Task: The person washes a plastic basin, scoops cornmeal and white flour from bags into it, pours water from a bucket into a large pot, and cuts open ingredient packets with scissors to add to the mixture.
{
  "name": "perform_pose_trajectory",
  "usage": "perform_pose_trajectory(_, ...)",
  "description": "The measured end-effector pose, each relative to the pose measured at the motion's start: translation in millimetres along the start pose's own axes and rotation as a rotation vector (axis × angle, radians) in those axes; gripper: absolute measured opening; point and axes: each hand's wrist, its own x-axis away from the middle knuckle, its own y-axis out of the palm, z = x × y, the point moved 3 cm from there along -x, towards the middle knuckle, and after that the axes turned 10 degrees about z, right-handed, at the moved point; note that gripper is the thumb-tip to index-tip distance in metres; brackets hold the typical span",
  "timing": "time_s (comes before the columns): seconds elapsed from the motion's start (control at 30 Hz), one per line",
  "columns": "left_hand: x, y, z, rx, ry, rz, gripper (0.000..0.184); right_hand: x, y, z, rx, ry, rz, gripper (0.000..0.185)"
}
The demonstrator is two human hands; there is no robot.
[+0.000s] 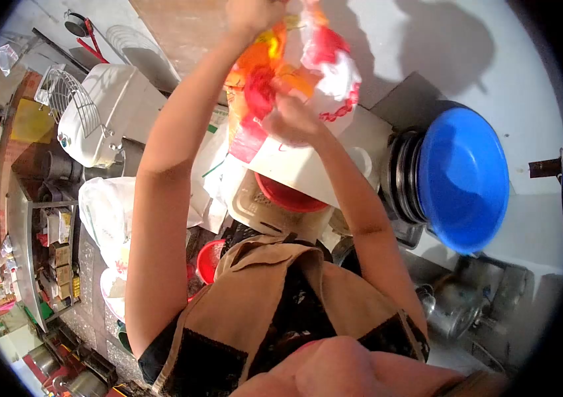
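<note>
A crumpled plastic bag in red, orange and white hangs in front of me at the top of the head view. My left hand is raised to its upper part, fingers closed at the frame's top edge and partly cut off. Lower down, my right hand has its fingers curled around the bag's red and orange folds. Whether anything is inside the bag I cannot tell. Just beneath my right hand lies a white flat surface, with a red basin partly hidden under its near edge.
A blue basin leans on its side against a stack of dark round pans at the right. Metal pots stand lower right. At the left are a white appliance, a stuffed white bag and a shelf unit.
</note>
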Motion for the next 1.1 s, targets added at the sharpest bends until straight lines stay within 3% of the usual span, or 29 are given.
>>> perform_pose_trajectory(0.03,3,3,-7,0.006,0.002,0.0,0.019,10,1,-3,-0.107,-0.083,-0.137,0.069)
perform_pose_trajectory(0.07,8,7,-14,0.202,0.081,0.037,0.019,21,1,-7,-0.223,-0.15,-0.284,0.068)
perform_pose_trajectory(0.1,15,10,-21,0.397,0.162,0.073,0.018,30,0,-6,-0.25,-0.28,-0.283,0.067)
perform_pose_trajectory(0.13,25,1,-25,0.446,0.063,-0.014,0.026,45,-19,-26,-0.312,-0.139,-0.385,0.068)
perform_pose_trajectory(0.17,35,-9,-29,0.488,-0.04,-0.094,0.034,44,1,1,-0.277,-0.231,-0.365,0.07)
perform_pose_trajectory(0.23,89,-74,-4,0.336,-0.164,0.174,0.074,52,-10,1,-0.501,-0.164,-0.308,0.073)
perform_pose_trajectory(0.27,125,-82,-25,0.229,-0.124,0.317,0.081,54,-13,5,-0.509,-0.164,-0.302,0.073)
perform_pose_trajectory(0.3,163,-84,-29,0.461,-0.208,0.322,0.086,56,-15,10,-0.69,-0.095,-0.317,0.066)
perform_pose_trajectory(0.33,202,-76,-22,0.655,-0.572,0.227,0.089,55,-16,14,-0.866,-0.027,-0.333,0.06)
perform_pose_trajectory(0.37,243,-57,-46,0.732,-0.865,0.015,0.088,56,-20,6,-0.872,-0.029,-0.334,0.06)
perform_pose_trajectory(0.4,261,-42,-38,1.104,-1.084,-0.079,0.083,64,-21,-4,-0.8,0.206,-0.401,0.061)
perform_pose_trajectory(0.43,264,-22,-41,1.315,-1.024,-0.035,0.078,62,-5,-1,-0.915,0.155,-0.357,0.063)
perform_pose_trajectory(0.5,261,-5,-54,1.317,-1.041,0.038,0.067,59,13,2,-1.029,0.094,-0.323,0.064)
perform_pose_trajectory(0.57,254,7,-54,1.516,-1.063,-0.055,0.058,59,15,3,-1.097,0.238,-0.313,0.074)
perform_pose_trajectory(0.6,252,11,-57,1.523,-1.101,0.008,0.052,58,21,2,-1.101,0.246,-0.326,0.074)
perform_pose_trajectory(0.7,243,27,-74,1.631,-1.164,0.062,0.038,31,29,14,-1.062,0.148,-0.184,0.061)
perform_pose_trajectory(0.77,241,36,-83,1.579,-1.065,0.098,0.033,18,37,24,-1.118,0.379,-0.279,0.047)
perform_pose_trajectory(0.8,244,40,-89,1.462,-1.121,0.135,0.032,11,35,29,-1.237,0.38,-0.176,0.039)
perform_pose_trajectory(0.83,241,39,-84,1.461,-1.122,0.144,0.032,8,12,24,-0.996,0.324,0.087,0.041)
perform_pose_trajectory(0.9,239,23,-64,1.455,-1.103,0.257,0.031,-16,18,53,-0.924,0.149,0.141,0.049)
perform_pose_trajectory(0.97,247,19,-64,1.432,-1.073,0.253,0.032,-37,5,68,-0.778,0.354,0.09,0.054)
perform_pose_trajectory(1.0,251,17,-65,1.47,-1.095,0.256,0.032,-44,-5,63,-0.804,0.22,0.114,0.042)
perform_pose_trajectory(1.1,258,10,-63,1.496,-1.112,0.273,0.035,-54,-18,58,-0.573,0.14,0.144,0.042)
